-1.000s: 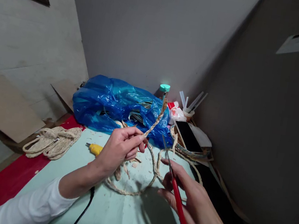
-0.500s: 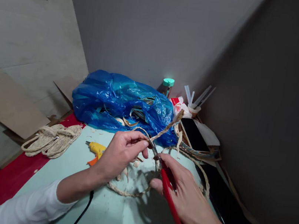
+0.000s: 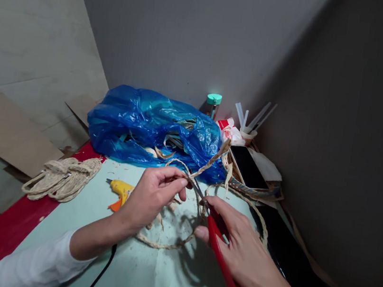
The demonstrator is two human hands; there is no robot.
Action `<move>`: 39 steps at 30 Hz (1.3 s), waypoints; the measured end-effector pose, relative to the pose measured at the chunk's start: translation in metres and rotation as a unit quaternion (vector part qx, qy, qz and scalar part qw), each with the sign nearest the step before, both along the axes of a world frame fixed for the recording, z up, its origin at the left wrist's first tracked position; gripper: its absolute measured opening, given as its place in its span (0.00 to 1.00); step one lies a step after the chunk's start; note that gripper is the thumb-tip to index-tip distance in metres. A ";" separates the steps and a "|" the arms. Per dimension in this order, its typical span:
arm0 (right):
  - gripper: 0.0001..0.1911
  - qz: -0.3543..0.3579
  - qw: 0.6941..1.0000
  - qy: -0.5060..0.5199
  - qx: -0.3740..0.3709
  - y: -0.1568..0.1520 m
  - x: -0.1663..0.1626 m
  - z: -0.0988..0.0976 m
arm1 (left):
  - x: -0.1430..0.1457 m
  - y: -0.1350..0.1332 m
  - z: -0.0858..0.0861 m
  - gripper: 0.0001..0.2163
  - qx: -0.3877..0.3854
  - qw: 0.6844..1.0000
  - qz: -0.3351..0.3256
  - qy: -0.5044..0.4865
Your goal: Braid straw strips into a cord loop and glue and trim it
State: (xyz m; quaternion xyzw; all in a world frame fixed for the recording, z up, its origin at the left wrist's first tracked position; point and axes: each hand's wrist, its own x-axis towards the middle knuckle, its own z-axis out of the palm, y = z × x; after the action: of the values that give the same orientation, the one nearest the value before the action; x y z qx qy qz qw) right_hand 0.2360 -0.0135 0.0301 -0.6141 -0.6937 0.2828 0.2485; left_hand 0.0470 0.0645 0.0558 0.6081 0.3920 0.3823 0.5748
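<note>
My left hand [image 3: 159, 189] pinches a braided straw cord [image 3: 210, 162] between thumb and fingers. One thick end of the cord points up and to the right, while the rest loops down onto the pale green table cover. In my right hand [image 3: 237, 246] are red-handled scissors [image 3: 220, 255], gripped by the handles. Their blades reach up to the cord right beside my left fingertips; whether they are closed on it I cannot make out. Partly behind my left wrist lies a yellow glue gun [image 3: 120, 190] with an orange trigger.
A blue plastic bag [image 3: 145, 117] of straw sits at the back. Woven straw slippers [image 3: 64, 177] lie left on the red edge [image 3: 1, 235]. A phone [image 3: 249, 166] rests on a basket [image 3: 277, 194] at right, near glue sticks [image 3: 253, 116] and a green-lidded jar [image 3: 213, 103].
The view has shifted slightly, so everything sits a little further left. Both hands keep their hold, and the scissor blades stay by the cord at my left fingertips.
</note>
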 end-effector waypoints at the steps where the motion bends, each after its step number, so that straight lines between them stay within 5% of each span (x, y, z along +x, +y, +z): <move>1: 0.17 -0.003 1.000 -0.001 0.001 0.000 0.000 0.000 | 0.000 0.000 -0.001 0.09 -0.005 1.000 0.002 -0.013; 14: 0.16 -0.020 1.000 -0.001 -0.001 -0.001 0.001 0.001 | -0.001 0.001 -0.006 0.10 -0.029 0.995 0.013 -0.092; 28: 0.14 0.006 0.999 0.030 -0.011 0.001 -0.004 0.005 | 0.005 -0.009 -0.002 0.09 -0.011 0.995 -0.078 0.057; 39: 0.13 0.032 0.999 0.028 -0.010 -0.001 0.003 0.005 | 0.000 -0.005 0.001 0.10 -0.017 0.999 -0.017 -0.029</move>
State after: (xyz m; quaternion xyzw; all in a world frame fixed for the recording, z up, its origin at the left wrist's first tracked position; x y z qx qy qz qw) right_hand 0.2391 -0.0143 0.0349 -0.5861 -0.7028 0.3147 0.2519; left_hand 0.0473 0.0591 0.0568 0.5935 0.3713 0.3826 0.6029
